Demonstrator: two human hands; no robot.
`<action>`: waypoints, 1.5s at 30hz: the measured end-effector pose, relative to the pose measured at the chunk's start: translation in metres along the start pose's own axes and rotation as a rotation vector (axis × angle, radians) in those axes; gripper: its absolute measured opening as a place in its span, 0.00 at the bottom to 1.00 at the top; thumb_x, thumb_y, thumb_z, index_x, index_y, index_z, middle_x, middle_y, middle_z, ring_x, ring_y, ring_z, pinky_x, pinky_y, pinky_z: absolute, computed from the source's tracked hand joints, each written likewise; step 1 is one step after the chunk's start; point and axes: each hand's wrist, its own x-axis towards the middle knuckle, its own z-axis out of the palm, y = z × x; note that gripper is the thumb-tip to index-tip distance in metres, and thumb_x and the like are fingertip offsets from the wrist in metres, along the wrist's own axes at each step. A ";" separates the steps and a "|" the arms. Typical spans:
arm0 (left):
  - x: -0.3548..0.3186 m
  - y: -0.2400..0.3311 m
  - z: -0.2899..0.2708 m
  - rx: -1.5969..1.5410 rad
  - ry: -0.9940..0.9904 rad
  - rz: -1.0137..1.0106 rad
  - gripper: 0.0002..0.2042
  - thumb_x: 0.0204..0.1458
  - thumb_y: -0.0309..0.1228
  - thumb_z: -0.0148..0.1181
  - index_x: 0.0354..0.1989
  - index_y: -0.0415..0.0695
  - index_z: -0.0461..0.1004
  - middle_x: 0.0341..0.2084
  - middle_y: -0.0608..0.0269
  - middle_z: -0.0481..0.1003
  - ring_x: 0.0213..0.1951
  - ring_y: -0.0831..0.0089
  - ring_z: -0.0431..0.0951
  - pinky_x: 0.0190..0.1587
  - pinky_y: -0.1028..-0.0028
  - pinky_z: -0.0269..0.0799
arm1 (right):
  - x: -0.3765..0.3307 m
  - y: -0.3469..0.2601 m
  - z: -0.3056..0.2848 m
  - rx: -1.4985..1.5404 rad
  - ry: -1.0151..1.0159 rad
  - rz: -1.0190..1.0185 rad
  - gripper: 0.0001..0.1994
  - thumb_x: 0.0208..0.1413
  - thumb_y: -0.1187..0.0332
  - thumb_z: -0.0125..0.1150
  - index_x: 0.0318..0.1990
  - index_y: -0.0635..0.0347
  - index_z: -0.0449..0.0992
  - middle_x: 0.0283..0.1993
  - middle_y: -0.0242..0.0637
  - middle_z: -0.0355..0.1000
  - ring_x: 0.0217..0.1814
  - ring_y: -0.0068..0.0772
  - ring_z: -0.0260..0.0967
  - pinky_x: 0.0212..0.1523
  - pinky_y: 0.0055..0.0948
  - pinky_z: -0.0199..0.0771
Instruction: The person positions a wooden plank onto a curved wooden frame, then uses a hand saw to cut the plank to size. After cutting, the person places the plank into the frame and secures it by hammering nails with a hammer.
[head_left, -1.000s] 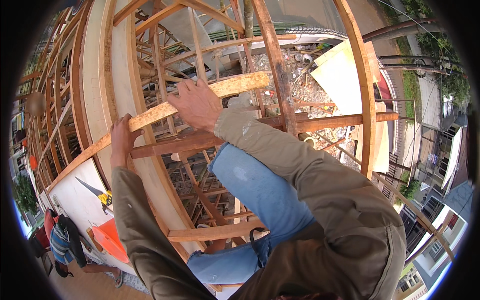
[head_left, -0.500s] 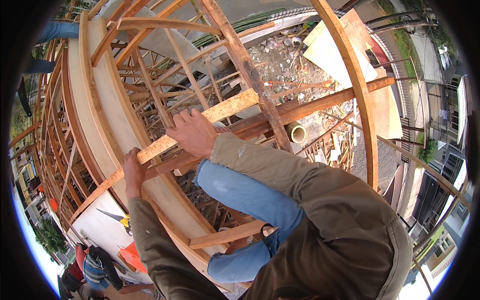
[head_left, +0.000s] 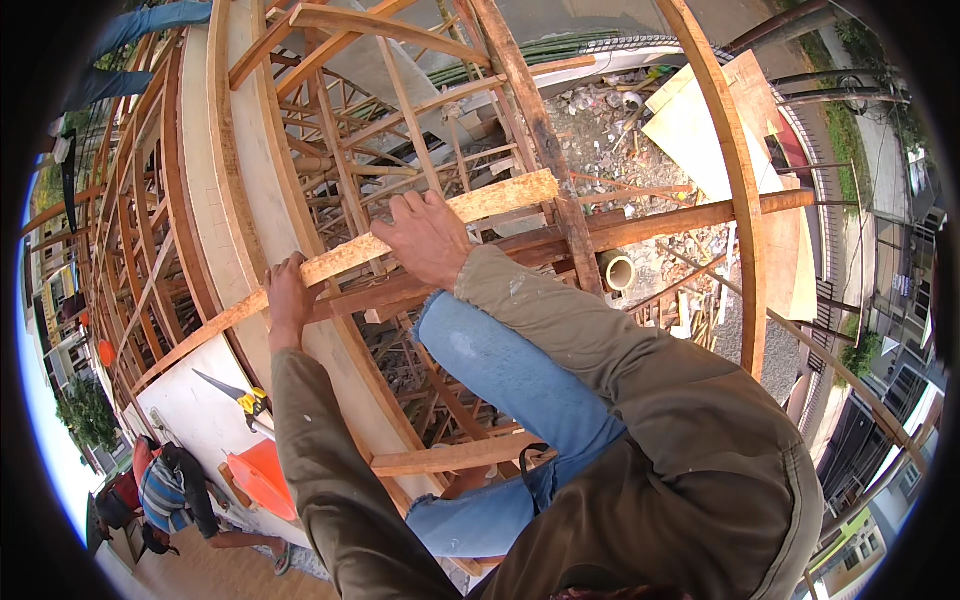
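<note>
Both hands grip one long, rough wooden plank (head_left: 500, 197) that lies slanted across a timber frame high above the ground. My left hand (head_left: 288, 298) wraps the plank's lower left stretch, beside a wide pale curved board (head_left: 240, 200). My right hand (head_left: 425, 238) clamps over the plank near its middle, above a reddish horizontal beam (head_left: 680, 217). My knees in blue jeans (head_left: 500, 370) rest on the frame just below the hands. The plank's upper right end touches a dark upright post (head_left: 530, 110).
Scaffold poles and thin battens (head_left: 400, 110) criss-cross below. A plastic pipe end (head_left: 617, 271) sticks out by the beam. A yellow-handled saw (head_left: 240, 397) and an orange object (head_left: 265, 478) lie on a white surface; a person (head_left: 170, 495) crouches below. Another person's legs (head_left: 140, 30) are at top left.
The view has tilted and shifted, so the frame sits lower right in the picture. Both hands keep their hold on the plank, which has slid slightly along the frame.
</note>
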 end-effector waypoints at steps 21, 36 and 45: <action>0.001 0.005 0.001 0.014 -0.034 0.009 0.27 0.40 0.36 0.80 0.48 0.44 0.74 0.45 0.55 0.79 0.53 0.52 0.75 0.61 0.51 0.63 | -0.003 0.007 -0.008 -0.037 0.022 0.013 0.08 0.56 0.65 0.57 0.38 0.52 0.81 0.40 0.38 0.73 0.49 0.37 0.70 0.47 0.39 0.65; -0.212 0.076 0.061 -0.427 0.379 -0.124 0.31 0.51 0.35 0.70 0.64 0.46 0.68 0.62 0.50 0.66 0.68 0.50 0.61 0.73 0.45 0.49 | 0.010 -0.013 -0.007 -0.155 -0.133 -0.029 0.26 0.49 0.58 0.75 0.56 0.47 0.77 0.43 0.38 0.70 0.50 0.43 0.68 0.48 0.44 0.60; -0.399 0.042 0.163 -0.820 0.179 -0.632 0.22 0.53 0.36 0.69 0.55 0.42 0.75 0.49 0.48 0.76 0.54 0.48 0.74 0.59 0.55 0.66 | 0.011 -0.011 -0.003 -0.267 -0.232 -0.015 0.26 0.53 0.54 0.72 0.58 0.48 0.75 0.47 0.43 0.72 0.52 0.49 0.71 0.48 0.48 0.63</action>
